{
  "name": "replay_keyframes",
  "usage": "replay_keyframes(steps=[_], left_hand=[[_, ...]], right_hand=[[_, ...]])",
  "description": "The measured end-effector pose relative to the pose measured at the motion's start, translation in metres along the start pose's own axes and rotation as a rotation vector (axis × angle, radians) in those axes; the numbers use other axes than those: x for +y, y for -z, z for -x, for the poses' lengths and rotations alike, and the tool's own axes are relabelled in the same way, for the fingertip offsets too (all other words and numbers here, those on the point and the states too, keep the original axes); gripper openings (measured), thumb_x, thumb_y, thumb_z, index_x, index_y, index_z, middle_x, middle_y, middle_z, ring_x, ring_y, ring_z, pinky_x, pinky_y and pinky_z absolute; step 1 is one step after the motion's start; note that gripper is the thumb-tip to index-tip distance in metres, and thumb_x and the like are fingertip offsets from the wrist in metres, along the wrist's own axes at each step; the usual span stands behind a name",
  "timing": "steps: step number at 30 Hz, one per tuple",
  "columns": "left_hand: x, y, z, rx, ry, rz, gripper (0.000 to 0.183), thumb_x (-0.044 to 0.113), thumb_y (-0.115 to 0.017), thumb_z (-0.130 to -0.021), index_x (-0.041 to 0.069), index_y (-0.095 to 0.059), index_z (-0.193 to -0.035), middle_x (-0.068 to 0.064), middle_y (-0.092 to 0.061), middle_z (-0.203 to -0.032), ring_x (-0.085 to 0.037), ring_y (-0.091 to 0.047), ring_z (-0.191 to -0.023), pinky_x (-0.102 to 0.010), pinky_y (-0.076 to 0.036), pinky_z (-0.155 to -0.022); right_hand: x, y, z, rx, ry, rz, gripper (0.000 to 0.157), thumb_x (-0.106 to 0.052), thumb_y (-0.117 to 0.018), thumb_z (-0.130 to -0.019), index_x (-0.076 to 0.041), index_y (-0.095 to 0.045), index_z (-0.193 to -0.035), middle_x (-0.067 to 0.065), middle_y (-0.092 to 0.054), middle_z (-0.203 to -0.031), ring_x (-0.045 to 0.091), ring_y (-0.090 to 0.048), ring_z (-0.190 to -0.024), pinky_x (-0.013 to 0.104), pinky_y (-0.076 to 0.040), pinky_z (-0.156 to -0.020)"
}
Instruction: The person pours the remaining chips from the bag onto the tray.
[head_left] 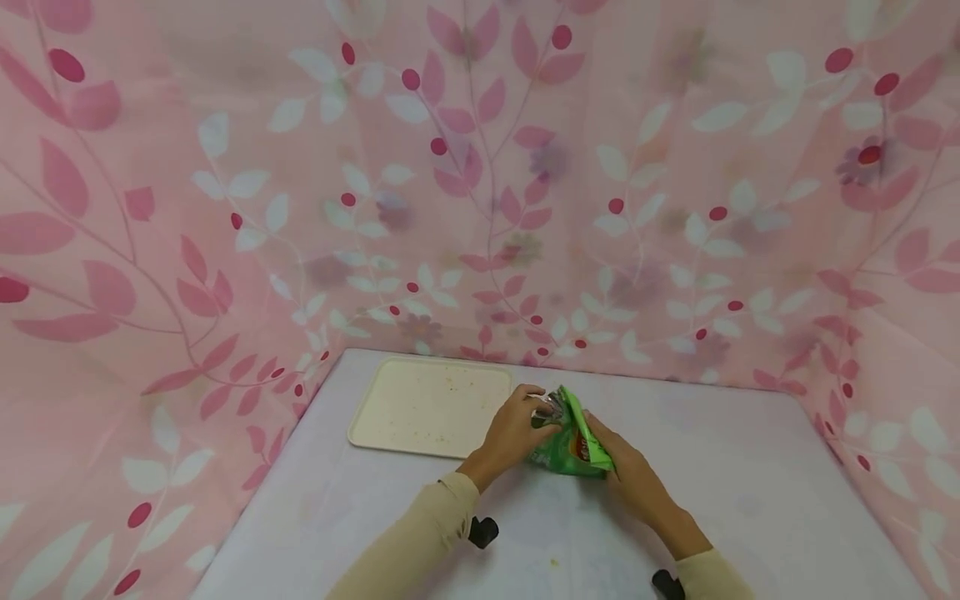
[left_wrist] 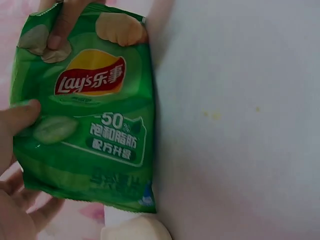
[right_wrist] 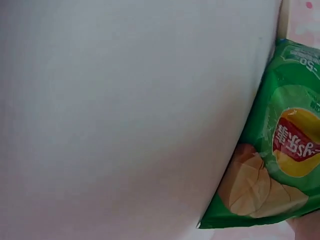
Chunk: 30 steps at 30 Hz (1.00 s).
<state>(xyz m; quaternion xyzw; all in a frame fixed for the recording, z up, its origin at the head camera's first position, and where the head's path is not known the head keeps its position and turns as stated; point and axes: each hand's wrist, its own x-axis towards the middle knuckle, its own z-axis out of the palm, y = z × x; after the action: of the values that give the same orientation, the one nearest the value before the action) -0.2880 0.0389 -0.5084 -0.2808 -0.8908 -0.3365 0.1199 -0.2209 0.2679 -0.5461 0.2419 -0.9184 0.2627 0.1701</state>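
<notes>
A green Lay's potato chip bag is on the white table between both hands, with a silvery patch at its top left and a lighter green strip along its right. My left hand grips its left side. In the left wrist view the left thumb lies on the bag's front, with other fingers behind its edge. My right hand holds the right side, a finger pressing the front near one end. In the right wrist view the bag shows at the right, most of that hand hidden.
A cream rectangular tray with scattered crumbs lies at the back left, beside the left hand. A few yellow crumbs dot the white tabletop near the front. Pink leaf-patterned cloth hangs round the table's back and sides.
</notes>
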Motion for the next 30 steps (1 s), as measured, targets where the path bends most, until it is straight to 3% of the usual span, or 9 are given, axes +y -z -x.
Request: replay_keyframes(steps=[2, 4, 7, 12, 16, 21, 26, 28, 30], left_hand=[[0.001, -0.002, -0.003, 0.017, 0.013, -0.004, 0.025, 0.037, -0.081, -0.079, 0.017, -0.077, -0.093, -0.002, -0.055, -0.129, -0.017, -0.054, -0.115, -0.03, -0.048, -0.091], [0.003, -0.003, -0.006, 0.024, -0.023, 0.009, 0.022, 0.037, -0.081, -0.08, 0.017, -0.079, -0.09, -0.003, -0.055, -0.131, -0.021, -0.051, -0.119, -0.033, -0.046, -0.095], [0.003, -0.001, -0.008, 0.043, -0.111, 0.042, 0.015, 0.031, -0.079, -0.082, 0.016, -0.08, -0.085, -0.003, -0.056, -0.131, -0.023, -0.049, -0.12, -0.036, -0.043, -0.099], [0.001, 0.007, -0.008, 0.104, -0.176, 0.132, 0.01, 0.021, -0.08, -0.081, 0.011, -0.079, -0.08, -0.003, -0.058, -0.125, -0.022, -0.049, -0.118, -0.039, -0.044, -0.096], [0.002, 0.009, -0.01, 0.075, -0.185, 0.184, 0.012, 0.018, -0.08, -0.081, 0.007, -0.078, -0.084, -0.006, -0.058, -0.124, -0.021, -0.057, -0.113, -0.029, -0.048, -0.092], [0.013, 0.003, -0.015, 0.007, -0.115, 0.189, 0.025, 0.025, -0.079, -0.084, 0.007, -0.075, -0.101, -0.003, -0.058, -0.125, -0.014, -0.06, -0.109, -0.021, -0.048, -0.089], [0.016, -0.005, -0.021, 0.038, -0.086, 0.216, 0.016, 0.018, -0.074, -0.087, 0.009, -0.075, -0.1, -0.001, -0.061, -0.12, -0.013, -0.057, -0.113, -0.025, -0.045, -0.095], [0.014, -0.007, -0.021, 0.037, -0.095, 0.23, 0.01, 0.015, -0.073, -0.088, 0.009, -0.076, -0.096, -0.001, -0.062, -0.119, -0.013, -0.057, -0.114, -0.025, -0.044, -0.097], [0.01, -0.006, -0.02, 0.025, -0.112, 0.255, 0.009, 0.013, -0.073, -0.088, 0.009, -0.076, -0.095, -0.001, -0.062, -0.119, -0.013, -0.056, -0.115, -0.025, -0.044, -0.098]], right_hand=[[0.0, 0.0, 0.001, 0.027, -0.06, -0.054, 0.083, 0.013, -0.054, -0.085, -0.024, -0.03, -0.155, 0.005, -0.045, -0.148, 0.028, -0.048, -0.127, 0.052, -0.043, -0.097], [0.001, 0.001, 0.002, 0.042, -0.082, -0.087, 0.085, 0.014, -0.054, -0.083, -0.026, -0.031, -0.154, 0.006, -0.05, -0.143, 0.025, -0.051, -0.123, 0.049, -0.046, -0.094], [0.004, 0.003, 0.005, 0.081, -0.101, -0.118, 0.088, 0.015, -0.059, -0.077, -0.024, -0.035, -0.153, 0.007, -0.053, -0.14, 0.019, -0.052, -0.12, 0.031, -0.046, -0.092], [0.013, 0.01, 0.006, 0.203, -0.137, -0.207, 0.092, 0.012, -0.075, -0.068, -0.021, -0.044, -0.148, 0.001, -0.049, -0.145, 0.004, -0.04, -0.132, 0.007, -0.027, -0.099], [0.017, 0.011, 0.007, 0.183, -0.022, -0.18, 0.091, 0.004, -0.081, -0.069, -0.015, -0.042, -0.149, 0.004, -0.043, -0.15, 0.005, -0.036, -0.135, 0.007, -0.024, -0.102], [0.017, 0.011, 0.01, 0.154, 0.125, -0.056, 0.087, -0.002, -0.082, -0.069, -0.012, -0.045, -0.147, 0.011, -0.037, -0.151, 0.019, -0.045, -0.129, 0.01, -0.026, -0.103], [0.01, 0.013, 0.011, 0.111, 0.13, -0.049, 0.07, -0.011, -0.074, -0.083, -0.013, -0.046, -0.146, 0.009, -0.037, -0.15, 0.022, -0.044, -0.128, 0.016, -0.03, -0.102], [0.006, 0.015, 0.01, 0.117, 0.11, -0.125, 0.055, -0.011, -0.066, -0.089, -0.011, -0.053, -0.142, 0.011, -0.044, -0.146, 0.023, -0.046, -0.126, 0.019, -0.034, -0.101], [0.002, 0.019, 0.007, 0.13, 0.05, -0.27, 0.041, -0.009, -0.063, -0.093, -0.008, -0.06, -0.134, 0.012, -0.053, -0.138, 0.02, -0.05, -0.123, 0.02, -0.039, -0.097]])
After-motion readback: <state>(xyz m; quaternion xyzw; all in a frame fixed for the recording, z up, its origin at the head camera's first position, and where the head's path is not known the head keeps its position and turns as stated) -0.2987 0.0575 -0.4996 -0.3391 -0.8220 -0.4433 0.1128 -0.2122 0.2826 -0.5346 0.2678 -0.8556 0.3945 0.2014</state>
